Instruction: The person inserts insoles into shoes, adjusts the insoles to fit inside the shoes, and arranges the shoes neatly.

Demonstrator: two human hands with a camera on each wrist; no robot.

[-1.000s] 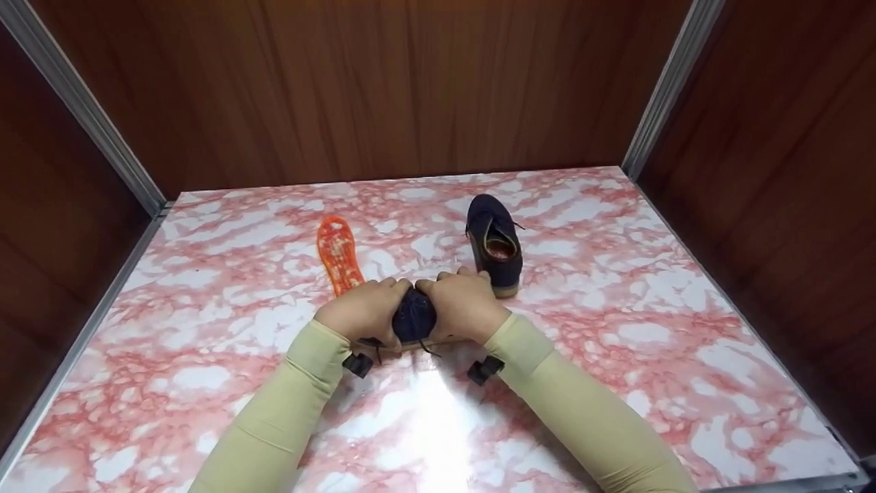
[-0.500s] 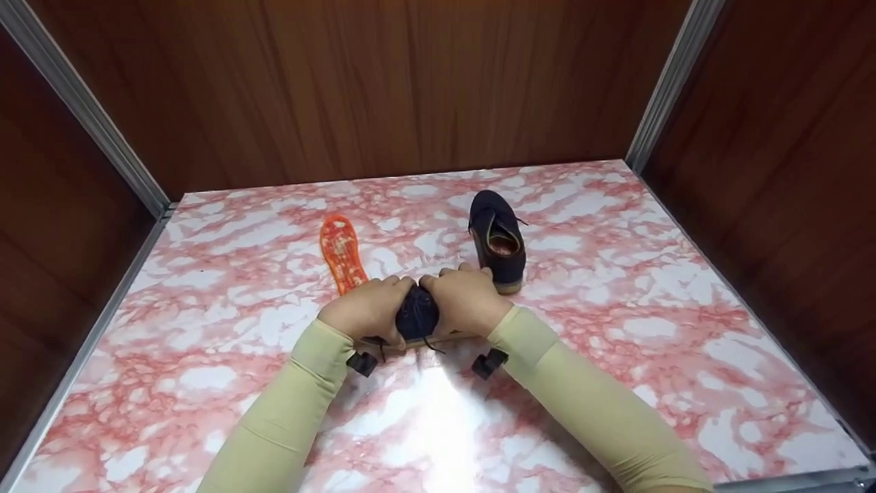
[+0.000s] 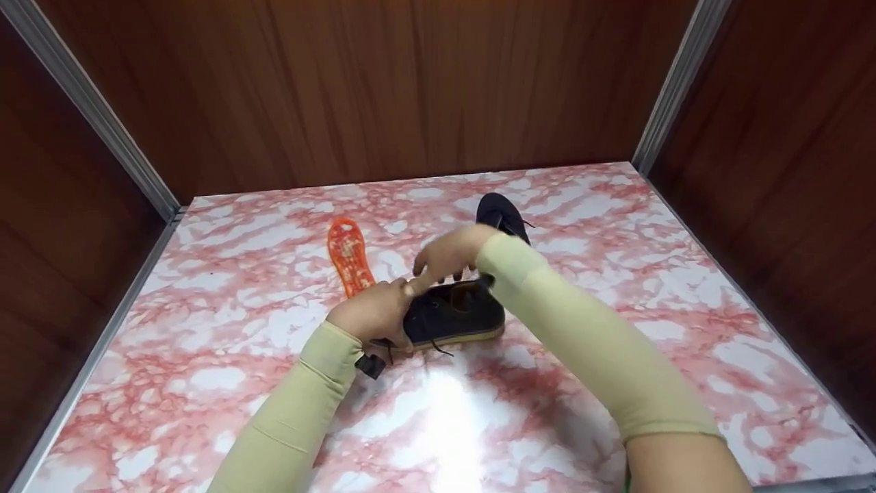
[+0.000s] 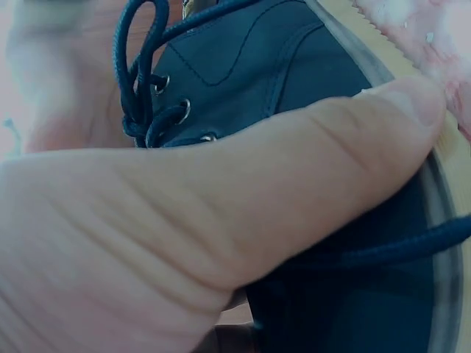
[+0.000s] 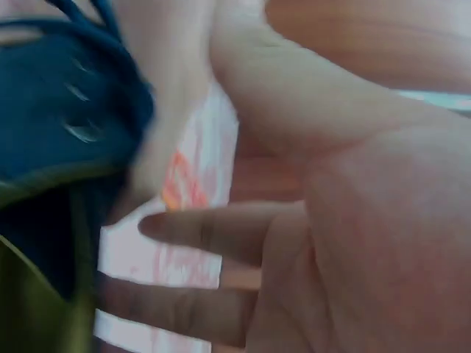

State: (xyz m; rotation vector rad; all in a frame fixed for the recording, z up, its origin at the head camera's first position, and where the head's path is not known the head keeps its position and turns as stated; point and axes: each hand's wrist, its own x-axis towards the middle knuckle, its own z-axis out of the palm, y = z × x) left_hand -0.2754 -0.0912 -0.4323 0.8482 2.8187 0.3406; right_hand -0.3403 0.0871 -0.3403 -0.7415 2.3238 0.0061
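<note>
Left hand [image 3: 373, 311] round shoe [image 3: 455, 320], mid tabletop [image 3: 582, 418]

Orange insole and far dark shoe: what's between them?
In the head view, marbled tabletop, with the right hand blocking part of it.

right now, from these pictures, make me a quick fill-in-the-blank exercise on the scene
1. The left hand grips the nearer shoe, whose toe points toward the ____ side of the head view.
2. The insole on the table has an ____ rim.
3. Counting the farther shoe, ____ shoes are visible.
4. The right hand, fingers extended, grips ____.

Missing words: left; orange; two; nothing.
</note>
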